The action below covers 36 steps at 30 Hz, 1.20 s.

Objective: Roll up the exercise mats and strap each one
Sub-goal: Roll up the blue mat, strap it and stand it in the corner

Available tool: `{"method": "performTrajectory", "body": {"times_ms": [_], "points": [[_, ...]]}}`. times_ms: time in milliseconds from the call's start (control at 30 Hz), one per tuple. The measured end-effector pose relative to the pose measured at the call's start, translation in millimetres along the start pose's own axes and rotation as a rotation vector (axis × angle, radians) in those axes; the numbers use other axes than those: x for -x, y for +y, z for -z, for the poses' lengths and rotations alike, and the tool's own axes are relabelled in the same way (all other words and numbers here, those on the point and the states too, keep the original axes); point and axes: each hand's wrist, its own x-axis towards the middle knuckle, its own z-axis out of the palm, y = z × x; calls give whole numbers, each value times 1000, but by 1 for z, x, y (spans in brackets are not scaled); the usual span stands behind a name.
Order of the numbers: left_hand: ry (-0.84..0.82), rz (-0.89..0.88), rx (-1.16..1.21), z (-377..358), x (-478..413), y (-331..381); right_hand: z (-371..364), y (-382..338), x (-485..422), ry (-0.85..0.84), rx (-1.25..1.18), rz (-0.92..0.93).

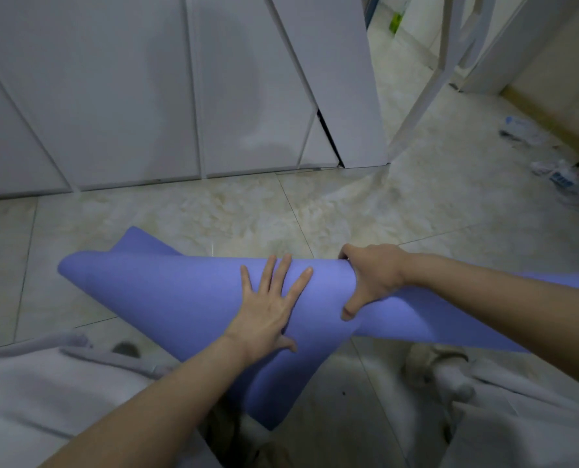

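Note:
A purple exercise mat (180, 298) is held above the tiled floor, loosely rolled into a wide cone that flares to the left. One corner hangs down between my knees, and a flat stretch runs off to the right under my right forearm. My left hand (267, 305) lies flat on the mat's upper surface with its fingers spread and straight. My right hand (369, 278) grips the narrow end of the roll, fingers curled over the top and thumb underneath. No strap is in view.
White cabinet doors (146, 96) stand close ahead. The marble-patterned floor (247, 211) stretches between them and me. A white chair frame (430, 79) stands at the upper right. Small packets and litter (551, 170) lie on the floor at the far right. My knees are at the bottom.

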Motion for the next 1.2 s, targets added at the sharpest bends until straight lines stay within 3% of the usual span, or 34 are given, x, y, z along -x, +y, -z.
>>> {"method": "performTrajectory", "body": {"times_ms": [200,333,400,533,733,900,1067,1200], "points": [[114,-109,-11,5,-8,-7,5,15,2,-169,-231,16],[168,-112,56,13,-19,-6,13,18,7,-183,-271,20],[175,-102,82,17,-23,-7,13,12,11,-123,-202,36],[208,-122,68,25,-30,-8,-10,-13,13,213,206,92],[259,-113,-26,27,-32,-14,-18,-22,7,359,198,65],[489,124,18,30,-29,-21,9,-16,-3,432,167,49],[547,471,183,35,-23,-25,31,-18,-11,525,140,36],[579,678,668,37,-26,-25,45,-20,-15,580,69,33]]}}
